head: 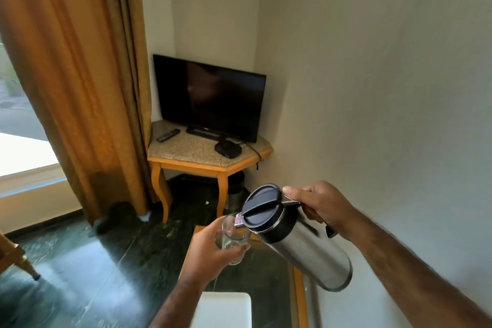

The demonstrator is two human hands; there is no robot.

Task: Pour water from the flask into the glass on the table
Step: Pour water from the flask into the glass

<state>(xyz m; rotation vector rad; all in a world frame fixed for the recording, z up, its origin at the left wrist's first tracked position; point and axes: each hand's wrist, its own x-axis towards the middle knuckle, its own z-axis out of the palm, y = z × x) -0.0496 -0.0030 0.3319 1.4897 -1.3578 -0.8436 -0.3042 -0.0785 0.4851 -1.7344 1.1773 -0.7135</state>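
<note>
White object (223, 309) at 6 o'clock, bottom edge, lying on the glass-topped table (299, 298) with its orange wood frame. Just beyond, left hand (210, 250) wrapped around the glass (234, 239), fingers clamped on its lower half, held up above the table, not resting on it. A little water visible in the glass bottom. Right hand (323, 205) at 3 o'clock of the glass, closed on the black handle of the flask (298, 237), thumb on top near the lid. Flask is steel-bodied with a black lid, tilted hard, base down toward 5 o'clock, spout toward 9 o'clock touching or just over the glass rim. Stream itself too blurred to tell. Dark marble floor (111, 261) around. Farther at 12 o'clock, corner table (186, 152) with stone top carrying a TV (210, 98), remote (167, 135) at its 9 o'clock, small black box (228, 148) in front. Brown curtain (80, 74) at 10 o'clock, window behind it.
</note>
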